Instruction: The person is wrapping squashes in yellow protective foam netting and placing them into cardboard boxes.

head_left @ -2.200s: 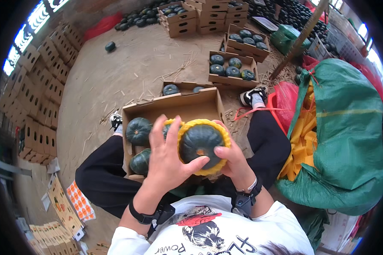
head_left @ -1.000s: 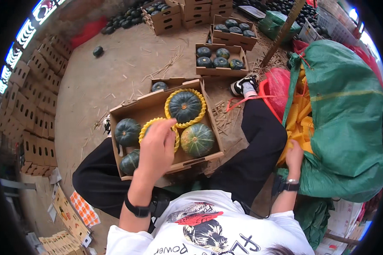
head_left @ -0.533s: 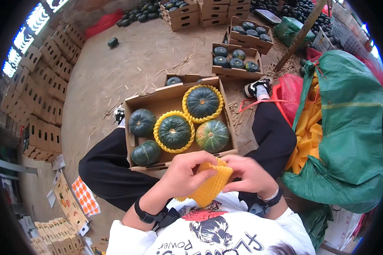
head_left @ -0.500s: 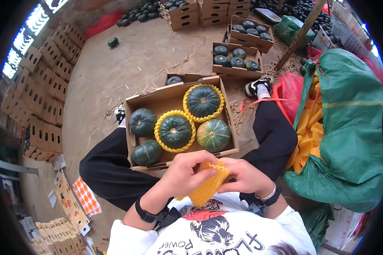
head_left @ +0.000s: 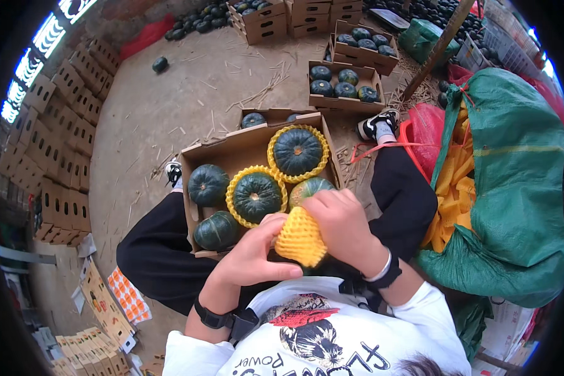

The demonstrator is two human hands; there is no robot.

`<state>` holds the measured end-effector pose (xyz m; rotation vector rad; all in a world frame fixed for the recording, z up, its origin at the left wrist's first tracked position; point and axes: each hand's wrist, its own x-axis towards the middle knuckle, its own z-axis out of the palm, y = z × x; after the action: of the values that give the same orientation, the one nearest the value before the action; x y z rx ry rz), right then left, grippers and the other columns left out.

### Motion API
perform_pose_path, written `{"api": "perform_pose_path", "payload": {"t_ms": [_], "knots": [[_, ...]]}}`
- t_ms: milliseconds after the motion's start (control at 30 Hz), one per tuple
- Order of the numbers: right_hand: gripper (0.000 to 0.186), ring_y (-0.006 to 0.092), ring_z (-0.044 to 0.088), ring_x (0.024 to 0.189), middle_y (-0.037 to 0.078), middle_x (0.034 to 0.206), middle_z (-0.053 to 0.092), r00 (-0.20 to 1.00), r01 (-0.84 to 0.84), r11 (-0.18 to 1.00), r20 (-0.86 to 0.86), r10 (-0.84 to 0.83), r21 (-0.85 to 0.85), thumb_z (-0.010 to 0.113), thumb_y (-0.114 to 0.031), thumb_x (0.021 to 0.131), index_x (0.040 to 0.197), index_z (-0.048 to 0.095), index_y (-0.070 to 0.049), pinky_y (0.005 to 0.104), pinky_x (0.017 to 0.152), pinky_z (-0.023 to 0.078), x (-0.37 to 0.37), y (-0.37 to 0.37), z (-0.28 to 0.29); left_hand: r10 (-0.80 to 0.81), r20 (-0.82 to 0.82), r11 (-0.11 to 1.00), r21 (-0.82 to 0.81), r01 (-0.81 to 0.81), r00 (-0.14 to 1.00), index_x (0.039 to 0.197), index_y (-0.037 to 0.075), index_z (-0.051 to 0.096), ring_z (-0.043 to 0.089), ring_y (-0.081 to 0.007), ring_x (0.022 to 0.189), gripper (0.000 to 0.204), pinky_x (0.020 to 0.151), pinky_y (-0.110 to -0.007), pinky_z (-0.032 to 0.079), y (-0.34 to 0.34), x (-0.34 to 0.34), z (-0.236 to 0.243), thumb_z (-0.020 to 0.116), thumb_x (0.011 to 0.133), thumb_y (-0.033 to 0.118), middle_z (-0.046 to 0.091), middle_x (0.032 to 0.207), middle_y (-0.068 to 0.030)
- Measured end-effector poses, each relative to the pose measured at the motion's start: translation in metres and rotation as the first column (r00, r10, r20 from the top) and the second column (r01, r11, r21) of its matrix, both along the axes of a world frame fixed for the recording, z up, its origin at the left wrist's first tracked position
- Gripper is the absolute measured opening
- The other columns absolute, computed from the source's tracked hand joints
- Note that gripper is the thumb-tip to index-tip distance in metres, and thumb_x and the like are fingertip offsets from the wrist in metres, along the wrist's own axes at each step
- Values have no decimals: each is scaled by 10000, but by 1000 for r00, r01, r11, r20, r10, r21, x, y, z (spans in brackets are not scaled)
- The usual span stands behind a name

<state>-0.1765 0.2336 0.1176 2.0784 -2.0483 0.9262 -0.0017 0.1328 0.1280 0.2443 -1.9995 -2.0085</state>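
A yellow foam net sleeve is between my hands, in front of the open cardboard box. My right hand is closed on its upper end. My left hand curls round its left side, thumb stretched out below and fingertips partly hidden behind the net. In the box, two dark green pumpkins, one at the back and one in the middle, wear yellow nets. Two bare pumpkins lie on the left, upper and lower. A paler, mottled pumpkin is partly covered by my right hand.
On the right, a green sack spills yellow foam nets. Pumpkin-filled boxes stand beyond my foot. Stacked cartons line the left side. A wooden pole leans at the back right; straw litters the floor.
Both hands have moved forward toward the box with the foam net. My right hand now grips the net's upper end and covers part of the mottled pumpkin.
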Motion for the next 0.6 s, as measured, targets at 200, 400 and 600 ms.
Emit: {"api": "perform_pose_path", "payload": {"t_ms": [200,400,600], "knots": [[549,279,518,931,137,915,581,948,200,857,-313,-47,475,717,-462,724,1168,581,-169,398,769,359,-1,-33,12,766,-162,501,-455,-736,622,959,-4,591,620,-257,704,126,663,-347,500,-28,-5,-14,589,872,89,645,819,-142],[671,311,568,909,178,910,584,976,92,758,-211,61,646,723,-493,658,1214,535,-168,394,802,398,-15,-41,12,762,107,396,-858,-328,639,872,8,551,610,-398,680,128,631,-470,489,-26,-24,-19,571,809,118,617,710,-209],[692,335,630,982,213,1037,638,787,-421,762,616,37,492,694,-340,692,1300,482,-85,431,851,486,-57,-25,36,491,125,871,-86,-484,862,1188,-51,517,657,-236,939,403,829,-330,514,-47,9,-14,553,789,-13,660,1023,-170]]}}
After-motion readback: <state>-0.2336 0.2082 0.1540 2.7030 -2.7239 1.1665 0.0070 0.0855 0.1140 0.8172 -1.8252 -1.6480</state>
